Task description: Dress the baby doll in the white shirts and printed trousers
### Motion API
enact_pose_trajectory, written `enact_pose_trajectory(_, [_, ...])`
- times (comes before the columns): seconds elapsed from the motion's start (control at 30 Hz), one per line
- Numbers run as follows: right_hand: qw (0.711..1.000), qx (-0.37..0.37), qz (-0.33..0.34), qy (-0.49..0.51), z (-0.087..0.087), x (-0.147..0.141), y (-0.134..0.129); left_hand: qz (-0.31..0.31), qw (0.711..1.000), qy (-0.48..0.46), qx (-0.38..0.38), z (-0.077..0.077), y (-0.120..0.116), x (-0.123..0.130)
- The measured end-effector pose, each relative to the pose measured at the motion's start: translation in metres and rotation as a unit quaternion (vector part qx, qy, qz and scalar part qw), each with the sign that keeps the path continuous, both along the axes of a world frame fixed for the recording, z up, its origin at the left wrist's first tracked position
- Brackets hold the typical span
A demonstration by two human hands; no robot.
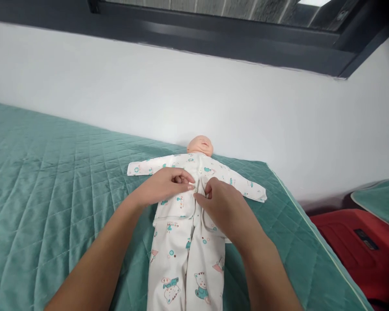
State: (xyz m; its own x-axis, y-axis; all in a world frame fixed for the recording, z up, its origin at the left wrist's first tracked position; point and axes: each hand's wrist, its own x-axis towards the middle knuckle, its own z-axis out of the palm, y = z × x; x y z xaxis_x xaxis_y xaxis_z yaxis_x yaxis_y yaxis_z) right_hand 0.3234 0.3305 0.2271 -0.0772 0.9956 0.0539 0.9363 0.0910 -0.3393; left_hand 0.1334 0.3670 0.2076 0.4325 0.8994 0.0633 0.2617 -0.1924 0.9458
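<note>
A baby doll lies on its back, its head toward the wall. It wears a white printed baby jacket with sleeves spread wide, above matching printed pants. At the chest, my left hand pinches one front edge of the jacket. My right hand pinches the opposite edge close beside it. A small pale button shows between the fingertips. Below the hands the jacket front hangs apart. Whether the button sits in a buttonhole, I cannot tell.
A green quilted cover spreads beneath the doll, its edge running down the right side. Behind stands a white wall under a dark window frame. A red case-like object lies beyond the right edge, with green fabric over it.
</note>
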Motion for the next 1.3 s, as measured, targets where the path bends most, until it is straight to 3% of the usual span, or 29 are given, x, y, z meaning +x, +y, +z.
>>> enact_pose_trajectory(0.17, [0.999, 0.008, 0.047, -0.002, -0.003, -0.003, -0.002, -0.019, 0.989, 0.08, 0.123, -0.004, 0.0, 0.009])
enact_pose_trajectory(0.3, [0.992, -0.015, 0.105, 0.074, -0.004, 0.011, 0.006, -0.019, 0.983, 0.099, 0.152, -0.003, -0.001, 0.013])
enact_pose_trajectory(0.4, [0.973, -0.079, 0.123, 0.181, -0.005, 0.021, 0.011, -0.014, 0.987, 0.086, 0.134, -0.001, -0.002, 0.013])
enact_pose_trajectory(0.53, [0.919, -0.15, 0.136, 0.338, -0.01, 0.027, 0.016, -0.034, 0.998, 0.019, 0.054, 0.001, -0.005, 0.011])
enact_pose_trajectory(0.67, [0.86, -0.139, 0.16, 0.464, -0.019, 0.027, 0.021, -0.055, 0.996, -0.07, -0.007, 0.002, -0.007, 0.012])
enact_pose_trajectory(0.73, [0.845, -0.134, 0.169, 0.49, -0.021, 0.026, 0.022, -0.053, 0.995, -0.085, -0.018, 0.002, -0.007, 0.013])
enact_pose_trajectory(1.1, [0.846, -0.173, 0.178, 0.472, -0.021, 0.026, 0.024, -0.032, 0.991, -0.115, -0.064, -0.008, 0.001, 0.013])
enact_pose_trajectory(1.3, [0.84, -0.182, 0.164, 0.485, -0.021, 0.025, 0.024, -0.023, 0.993, -0.105, -0.056, -0.006, 0.0, 0.016])
